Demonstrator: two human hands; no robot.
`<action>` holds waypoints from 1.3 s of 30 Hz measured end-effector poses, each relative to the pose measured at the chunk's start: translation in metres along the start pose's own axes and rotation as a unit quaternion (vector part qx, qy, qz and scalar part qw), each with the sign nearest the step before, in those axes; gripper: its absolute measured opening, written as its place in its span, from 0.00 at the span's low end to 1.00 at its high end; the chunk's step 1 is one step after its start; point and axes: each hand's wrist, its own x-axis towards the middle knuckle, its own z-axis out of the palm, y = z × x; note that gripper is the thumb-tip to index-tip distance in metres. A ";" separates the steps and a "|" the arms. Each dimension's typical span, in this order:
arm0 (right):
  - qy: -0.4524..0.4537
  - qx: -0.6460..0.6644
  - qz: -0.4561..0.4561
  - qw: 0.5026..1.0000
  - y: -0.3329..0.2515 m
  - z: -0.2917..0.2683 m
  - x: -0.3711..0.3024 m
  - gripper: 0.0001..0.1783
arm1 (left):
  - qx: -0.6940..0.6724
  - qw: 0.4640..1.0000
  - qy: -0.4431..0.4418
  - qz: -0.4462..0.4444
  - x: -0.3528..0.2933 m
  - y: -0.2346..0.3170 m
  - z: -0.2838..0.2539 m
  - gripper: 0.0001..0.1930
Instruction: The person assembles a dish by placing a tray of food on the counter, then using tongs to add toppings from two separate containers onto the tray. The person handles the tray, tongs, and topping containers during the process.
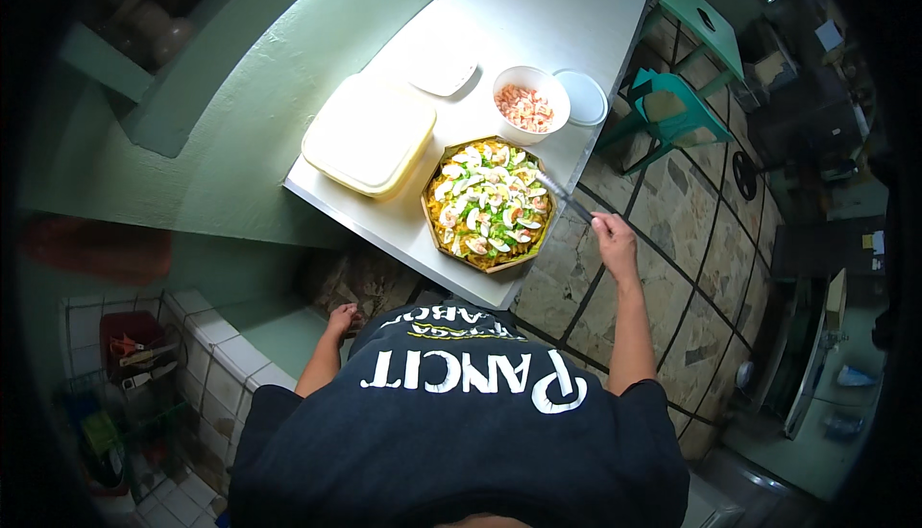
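An octagonal tray of noodles stands near the counter's front corner, topped with sliced boiled eggs and chopped greens. My right hand is closed around the dark handle of a slim metal utensil, whose ridged silver end reaches the tray's right rim; its exact kind is unclear. Behind the tray, a white round tub holds pinkish pieces that look like shrimp. My left hand hangs low beside my body, off the counter, its fingers curled with nothing visible in them.
On the white counter, a large lidded container sits left of the tray. A white lid or dish lies behind it, and a pale blue lid beside the tub. Right of the counter stand a green chair and table.
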 end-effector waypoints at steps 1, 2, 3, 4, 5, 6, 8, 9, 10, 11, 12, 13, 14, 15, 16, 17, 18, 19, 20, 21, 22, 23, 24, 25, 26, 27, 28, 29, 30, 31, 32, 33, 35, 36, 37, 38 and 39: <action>0.008 0.048 0.047 0.998 0.003 -0.006 0.005 0.12 | -0.007 1.000 -0.008 0.009 -0.005 0.000 0.001 0.17; 0.014 0.098 0.061 0.993 0.004 -0.010 0.013 0.16 | -0.001 1.000 -0.001 -0.021 -0.013 -0.001 0.001 0.17; 0.014 0.170 0.074 0.983 0.005 -0.016 0.021 0.15 | 0.004 0.999 0.006 -0.050 -0.020 0.000 0.001 0.17; 0.011 0.240 0.120 0.963 0.006 -0.024 0.028 0.15 | 0.011 0.999 0.014 -0.050 -0.025 0.002 0.001 0.17; 0.006 0.316 0.161 0.935 0.006 -0.029 0.037 0.15 | 0.018 0.998 0.022 -0.050 -0.030 0.003 0.002 0.17; 0.025 0.327 0.153 0.932 0.005 -0.029 0.047 0.14 | 0.025 0.998 0.029 -0.051 -0.033 0.003 0.004 0.17; 0.011 0.330 0.134 0.934 0.004 -0.030 0.071 0.14 | -0.009 0.998 0.031 -0.048 -0.030 0.008 0.010 0.17; 0.002 0.337 0.124 0.933 0.004 -0.031 0.079 0.14 | -0.026 0.998 0.031 -0.049 -0.031 0.007 0.013 0.17; -0.011 0.335 0.137 0.932 0.004 -0.029 0.088 0.15 | -0.036 0.998 0.028 -0.045 -0.033 0.005 0.014 0.17; -0.033 0.298 0.110 0.948 0.004 -0.026 0.094 0.15 | -0.048 0.998 0.024 -0.040 -0.035 0.003 0.016 0.17; -0.055 0.260 0.081 0.961 0.003 -0.021 0.101 0.15 | -0.062 0.997 0.021 -0.036 -0.035 0.002 0.021 0.17; -0.080 0.228 0.070 0.968 0.003 -0.015 0.107 0.15 | -0.065 0.997 0.027 -0.036 -0.037 0.000 0.026 0.17; -0.110 0.199 0.035 0.973 0.004 -0.009 0.111 0.14 | -0.068 0.996 0.033 -0.038 -0.042 -0.002 0.029 0.17; -0.101 0.147 -0.032 0.983 0.005 -0.004 0.114 0.14 | -0.071 0.996 0.039 -0.040 -0.047 -0.005 0.034 0.17; -0.088 0.128 -0.073 0.985 0.007 -0.002 0.119 0.14 | -0.072 0.995 0.042 -0.048 -0.053 -0.007 0.040 0.17; -0.076 0.116 -0.095 0.986 0.012 -0.001 0.123 0.14 | -0.072 0.995 0.045 -0.056 -0.058 -0.010 0.046 0.17; -0.065 0.171 -0.043 0.982 0.017 -0.001 0.131 0.13 | -0.071 0.994 0.048 -0.064 -0.063 -0.012 0.050 0.17; -0.053 0.235 0.008 0.971 0.025 -0.002 0.140 0.13 | -0.075 0.994 0.050 -0.065 -0.069 -0.016 0.055 0.18; -0.010 0.289 -0.003 0.957 0.033 0.000 0.154 0.13 | -0.079 0.993 0.051 -0.065 -0.073 -0.019 0.061 0.18; -0.031 0.346 0.027 0.937 0.045 -0.006 0.167 0.14 | -0.084 0.993 0.052 -0.064 -0.077 -0.021 0.066 0.18; -0.010 0.249 0.024 0.968 0.057 -0.006 0.185 0.16 | -0.090 0.992 0.055 -0.061 -0.080 -0.024 0.070 0.18; -0.003 0.158 0.041 0.987 0.069 -0.002 0.203 0.18 | -0.098 0.992 0.059 -0.060 -0.084 -0.027 0.073 0.18; -0.017 0.084 0.029 0.996 0.082 0.002 0.218 0.18 | -0.106 0.990 0.065 -0.060 -0.089 -0.032 0.079 0.18; -0.038 0.012 0.051 0.998 0.094 0.009 0.233 0.19 | -0.113 0.988 0.074 -0.070 -0.095 -0.036 0.084 0.18; -0.058 -0.061 0.071 0.994 0.107 0.017 0.245 0.20 | -0.120 0.986 0.084 -0.080 -0.100 -0.038 0.086 0.18; -0.027 -0.088 0.007 0.996 0.118 0.030 0.252 0.18 | -0.128 0.983 0.093 -0.091 -0.105 -0.039 0.091 0.18; 0.004 -0.113 -0.058 0.992 0.127 0.046 0.255 0.17 | -0.135 0.982 0.100 -0.089 -0.110 -0.040 0.096 0.18; 0.028 -0.146 -0.092 0.985 0.136 0.059 0.260 0.16 | -0.143 0.980 0.107 -0.090 -0.116 -0.043 0.103 0.17; -0.014 -0.133 -0.067 0.989 0.145 0.068 0.264 0.17 | -0.153 0.978 0.113 -0.091 -0.122 -0.045 0.110 0.17; -0.017 -0.152 -0.081 0.985 0.153 0.075 0.266 0.17 | -0.161 0.975 0.120 -0.091 -0.128 -0.046 0.117 0.17; -0.022 -0.170 -0.079 0.982 0.160 0.083 0.266 0.17 | -0.157 0.974 0.130 -0.100 -0.135 -0.048 0.124 0.17; -0.028 -0.188 -0.064 0.980 0.166 0.091 0.264 0.18 | -0.160 0.972 0.133 -0.107 -0.142 -0.051 0.132 0.17; -0.034 -0.167 -0.087 0.981 0.176 0.096 0.266 0.17 | -0.165 0.969 0.138 -0.118 -0.155 -0.054 0.145 0.17; -0.023 -0.170 -0.103 0.980 0.179 0.097 0.266 0.17 | -0.160 0.969 0.142 -0.123 -0.162 -0.055 0.152 0.17; -0.021 -0.183 -0.095 0.978 0.181 0.096 0.267 0.17 | -0.153 0.969 0.146 -0.128 -0.169 -0.056 0.158 0.18; 0.002 -0.174 -0.112 0.978 0.179 0.094 0.273 0.16 | -0.145 0.969 0.149 -0.133 -0.176 -0.056 0.164 0.18; 0.013 -0.163 -0.132 0.978 0.175 0.088 0.283 0.15 | -0.135 0.969 0.153 -0.137 -0.182 -0.056 0.169 0.18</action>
